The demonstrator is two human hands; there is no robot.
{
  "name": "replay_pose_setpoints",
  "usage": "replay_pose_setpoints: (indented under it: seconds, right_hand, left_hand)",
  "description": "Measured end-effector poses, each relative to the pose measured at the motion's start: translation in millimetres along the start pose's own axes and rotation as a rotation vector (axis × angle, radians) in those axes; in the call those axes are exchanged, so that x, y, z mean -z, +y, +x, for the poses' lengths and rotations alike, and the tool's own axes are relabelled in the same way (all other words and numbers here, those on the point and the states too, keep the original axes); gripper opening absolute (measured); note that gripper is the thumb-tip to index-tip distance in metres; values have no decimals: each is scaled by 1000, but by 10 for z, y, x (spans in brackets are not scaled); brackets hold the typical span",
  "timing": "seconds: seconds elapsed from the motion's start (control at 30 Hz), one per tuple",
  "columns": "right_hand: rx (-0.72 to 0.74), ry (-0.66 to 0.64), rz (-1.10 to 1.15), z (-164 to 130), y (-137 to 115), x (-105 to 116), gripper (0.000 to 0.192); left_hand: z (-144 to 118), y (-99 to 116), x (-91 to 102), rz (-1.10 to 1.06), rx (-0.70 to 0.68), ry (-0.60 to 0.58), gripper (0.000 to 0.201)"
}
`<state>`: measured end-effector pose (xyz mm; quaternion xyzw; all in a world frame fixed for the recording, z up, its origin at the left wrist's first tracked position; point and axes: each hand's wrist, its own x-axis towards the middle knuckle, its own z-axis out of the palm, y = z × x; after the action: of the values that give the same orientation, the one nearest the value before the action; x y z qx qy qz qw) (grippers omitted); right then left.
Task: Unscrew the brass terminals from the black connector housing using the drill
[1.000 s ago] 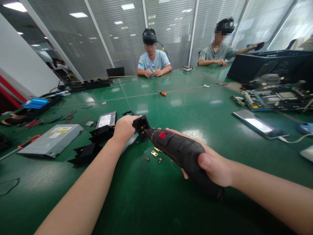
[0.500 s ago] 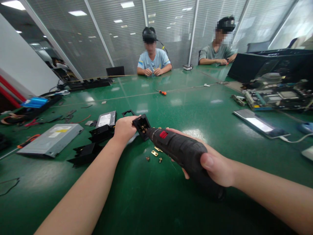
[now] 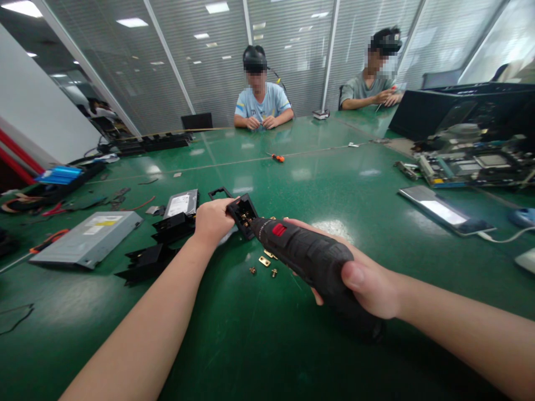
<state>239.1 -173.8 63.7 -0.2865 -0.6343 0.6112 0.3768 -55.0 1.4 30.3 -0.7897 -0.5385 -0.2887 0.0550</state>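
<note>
Wrapping around the black ribbed electric screwdriver with a red switch [image 3: 311, 257], the right hand [image 3: 368, 287] has its grip closed on the tool's body, thumb on top, just right of the frame's centre. The tool's tip meets the small black plastic socket block with brass contacts [image 3: 242, 214], which the left hand [image 3: 213, 220] pinches at its left edge, grip closed on it, tilted just above the green table [image 3: 292, 345]. Below the block, small brass screws and plates [image 3: 263, 264] lie loose on the table. Left of the hand sit black plastic housing pieces [image 3: 156, 245], a silver hard drive [image 3: 181, 204] and a grey metal optical drive [image 3: 90, 236]. At the right of the frame lie a smartphone [image 3: 445, 210] and a circuit board [image 3: 472, 164]. Two other people sit at the table's far side, at the upper centre and upper right.
</note>
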Motion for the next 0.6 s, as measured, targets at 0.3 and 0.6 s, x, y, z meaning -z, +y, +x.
replay_pose_setpoints:
  seconds: [0.3, 0.6]
  right_hand:
    - [-8, -7, 21, -6, 17, 14, 125]
    - [9, -6, 98, 8, 99, 35, 119]
  left_hand:
    - [-17, -63, -32, -99, -9, 27, 34]
    - [33, -53, -295, -949, 448, 207, 36]
